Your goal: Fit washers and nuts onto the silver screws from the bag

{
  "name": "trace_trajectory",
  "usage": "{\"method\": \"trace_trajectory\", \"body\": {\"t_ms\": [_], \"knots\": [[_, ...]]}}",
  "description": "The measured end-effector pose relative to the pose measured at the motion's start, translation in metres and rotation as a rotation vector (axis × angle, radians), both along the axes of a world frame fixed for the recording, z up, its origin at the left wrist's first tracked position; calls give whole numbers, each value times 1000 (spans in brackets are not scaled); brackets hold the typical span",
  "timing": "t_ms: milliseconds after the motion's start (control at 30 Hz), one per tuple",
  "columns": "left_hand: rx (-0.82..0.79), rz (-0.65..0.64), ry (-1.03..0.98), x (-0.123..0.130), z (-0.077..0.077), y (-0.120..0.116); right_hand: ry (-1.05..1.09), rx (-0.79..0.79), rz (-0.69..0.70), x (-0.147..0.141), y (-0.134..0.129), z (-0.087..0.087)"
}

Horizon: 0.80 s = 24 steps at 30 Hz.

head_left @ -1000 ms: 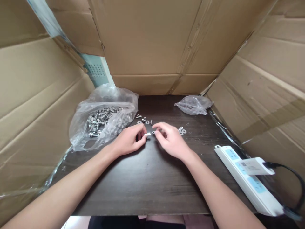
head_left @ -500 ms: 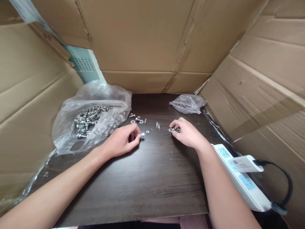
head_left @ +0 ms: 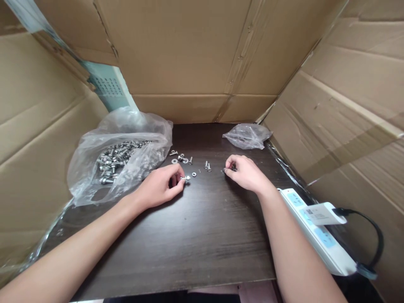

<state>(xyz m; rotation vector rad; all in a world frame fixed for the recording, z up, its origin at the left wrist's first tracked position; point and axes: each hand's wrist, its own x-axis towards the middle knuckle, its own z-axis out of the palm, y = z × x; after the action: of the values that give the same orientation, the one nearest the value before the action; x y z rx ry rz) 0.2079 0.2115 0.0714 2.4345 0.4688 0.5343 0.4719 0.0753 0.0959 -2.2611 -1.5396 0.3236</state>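
Observation:
My left hand (head_left: 166, 182) pinches a small metal bolt (head_left: 187, 178), whose end with a washer or nut sticks out past the fingertips. Just beyond that bolt, a loose nut (head_left: 194, 174) lies on the dark table (head_left: 202, 235). My right hand (head_left: 244, 171) is low over the table on the right, thumb and fingers curled together around small metal parts; the fingers mostly hide these, so I cannot make out their kind. Between the hands lie two loose screws (head_left: 208, 166). Farther back is a little group of washers (head_left: 174, 161), nuts and screws.
An open clear plastic bag (head_left: 85, 168) full of bolts (head_left: 115, 158) stands at the left. Another crumpled clear bag (head_left: 248, 135) lies at the back right. A white power strip (head_left: 318, 231) with a plugged-in cable runs beside my right forearm. Cardboard walls (head_left: 189, 50) enclose the table.
My right fingers have closed further over the small metal parts, which show less now. My left hand keeps its pinch on the bolt. The whole view has shifted slightly.

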Motion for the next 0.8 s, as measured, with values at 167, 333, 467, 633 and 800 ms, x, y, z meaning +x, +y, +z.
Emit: {"method": "trace_trajectory", "body": {"t_ms": [167, 333, 467, 633, 800], "knots": [[3, 0, -8, -1, -1, 0, 69, 85, -34, -7, 3, 2], [6, -6, -13, -1, -1, 0, 88, 78, -56, -9, 4, 4], [4, -2, -3, -1, -1, 0, 101, 87, -50, -7, 2, 4], [-1, 0, 3, -1, 0, -1, 118, 79, -55, -6, 1, 4], [-7, -1, 7, -1, 0, 0, 101, 77, -116, -7, 4, 2]]}}
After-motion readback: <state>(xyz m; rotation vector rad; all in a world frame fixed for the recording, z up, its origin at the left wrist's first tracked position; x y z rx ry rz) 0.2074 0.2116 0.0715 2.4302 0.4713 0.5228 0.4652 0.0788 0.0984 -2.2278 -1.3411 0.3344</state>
